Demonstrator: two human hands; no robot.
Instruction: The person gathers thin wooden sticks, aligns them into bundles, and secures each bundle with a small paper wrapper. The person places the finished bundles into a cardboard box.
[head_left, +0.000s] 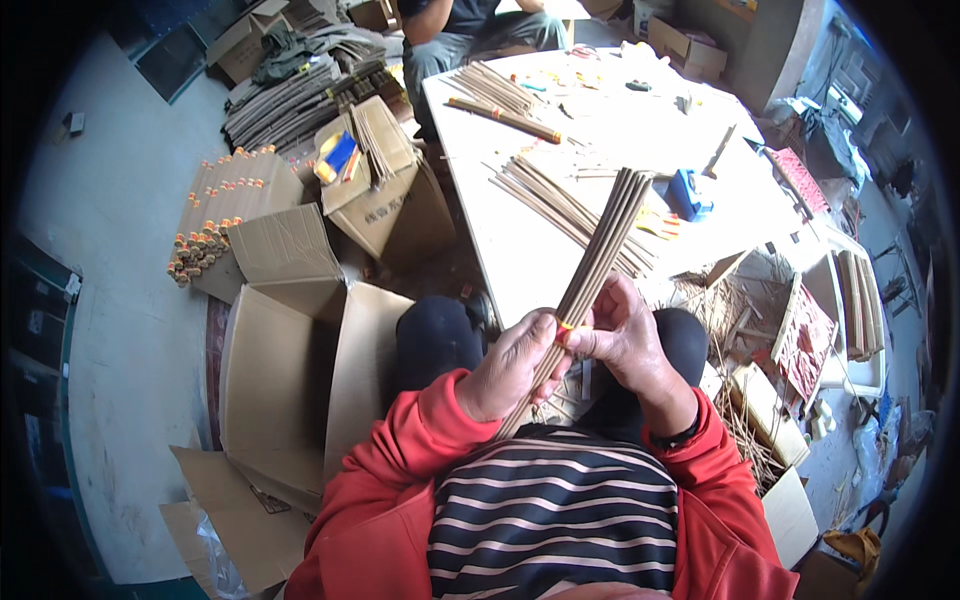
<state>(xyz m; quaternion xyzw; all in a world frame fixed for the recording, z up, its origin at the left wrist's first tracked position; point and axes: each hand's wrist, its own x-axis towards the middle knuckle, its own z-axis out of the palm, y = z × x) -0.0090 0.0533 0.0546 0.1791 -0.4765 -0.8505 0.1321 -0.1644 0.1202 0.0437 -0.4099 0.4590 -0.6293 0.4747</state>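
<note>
I hold a long bundle of thin brown sticks [600, 250] slanting up and away from my lap. My left hand [510, 365] grips the bundle low down, fingers wrapped around it. My right hand [625, 335] is closed on the same bundle just above, at a yellow band [568, 326] that rings the sticks. More loose brown sticks [560, 205] lie spread on the white table [650, 130] in front of me. Another tied bundle [505, 118] lies farther back on the table.
An open cardboard box [290, 370] stands at my left knee. Another box [385, 190] and stacked banded bundles [215, 215] sit on the floor beyond. A blue tape dispenser [690, 195] is on the table. A seated person [470, 30] faces me. Scrap sticks fill boxes at my right [760, 400].
</note>
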